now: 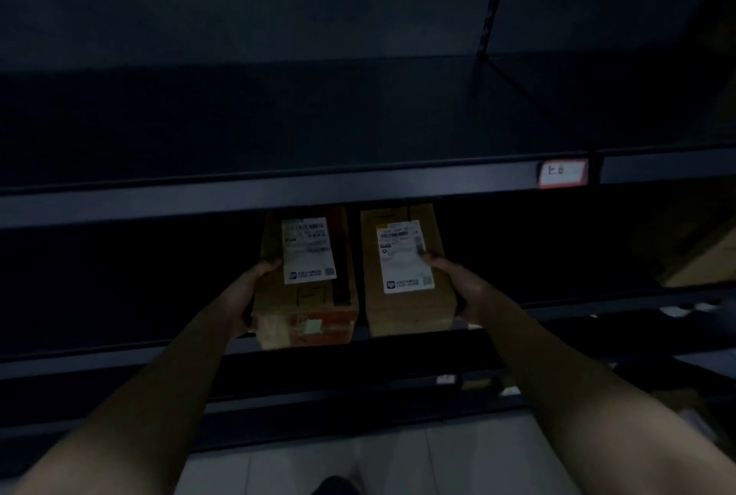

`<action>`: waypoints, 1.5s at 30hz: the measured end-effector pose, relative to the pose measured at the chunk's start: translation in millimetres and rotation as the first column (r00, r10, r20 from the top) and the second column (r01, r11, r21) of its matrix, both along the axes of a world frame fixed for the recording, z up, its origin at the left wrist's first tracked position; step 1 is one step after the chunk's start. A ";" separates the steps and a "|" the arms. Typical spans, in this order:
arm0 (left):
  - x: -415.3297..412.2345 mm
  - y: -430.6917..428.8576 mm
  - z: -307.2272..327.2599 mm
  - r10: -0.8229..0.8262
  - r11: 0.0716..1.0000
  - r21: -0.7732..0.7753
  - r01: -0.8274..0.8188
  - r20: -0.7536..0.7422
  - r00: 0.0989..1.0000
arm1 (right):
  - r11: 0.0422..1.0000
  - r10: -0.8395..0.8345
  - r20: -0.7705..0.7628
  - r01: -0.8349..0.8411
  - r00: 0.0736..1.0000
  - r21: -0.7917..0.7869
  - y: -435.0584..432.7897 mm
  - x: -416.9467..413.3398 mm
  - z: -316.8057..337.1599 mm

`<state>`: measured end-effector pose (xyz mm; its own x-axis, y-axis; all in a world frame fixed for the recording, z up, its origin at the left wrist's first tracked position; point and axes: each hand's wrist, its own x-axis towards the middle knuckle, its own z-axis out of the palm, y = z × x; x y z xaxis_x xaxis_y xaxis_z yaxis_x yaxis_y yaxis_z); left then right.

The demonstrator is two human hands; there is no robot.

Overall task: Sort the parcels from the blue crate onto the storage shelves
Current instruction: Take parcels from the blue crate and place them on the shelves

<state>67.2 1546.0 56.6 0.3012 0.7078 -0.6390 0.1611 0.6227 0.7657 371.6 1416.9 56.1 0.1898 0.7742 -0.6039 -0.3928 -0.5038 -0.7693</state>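
Observation:
Two brown cardboard parcels with white shipping labels rest side by side at the front of a dark metal shelf [119,355]. My left hand [255,287] grips the left side of the left parcel [306,307], which sticks out a little over the shelf's front edge. My right hand [450,279] holds the right side of the right parcel [402,307], thumb on its label. A narrow gap separates the two parcels. The blue crate is out of sight.
The upper shelf [278,191] overhangs the parcels' far ends and carries a red-framed tag [562,172]. Another cardboard box [705,259] sits on the same level at the far right. Lower shelves and pale floor tiles [398,462] lie below. The scene is very dim.

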 end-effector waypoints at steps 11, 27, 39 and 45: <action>-0.8 -0.1 17.4 0.009 0.993 0.117 0.007 -0.129 0.992 | 0.985 -0.103 0.312 0.140 0.944 -0.098 8.0 -1.1 15.4; 101.6 -176.5 144.9 -0.056 0.120 0.582 0.805 -0.805 0.590 | 0.916 0.343 0.933 -0.182 -0.106 -0.357 -136.4 -49.0 147.3; 147.0 -260.7 239.0 -0.005 -0.682 0.579 0.447 -0.615 0.789 | 0.940 0.226 0.847 0.336 -0.482 -0.059 -270.9 -72.6 247.0; 142.6 -296.0 236.3 -0.179 -0.739 0.609 0.288 -0.590 0.787 | 0.833 0.358 0.819 0.549 -0.448 -0.064 -321.6 -118.4 246.8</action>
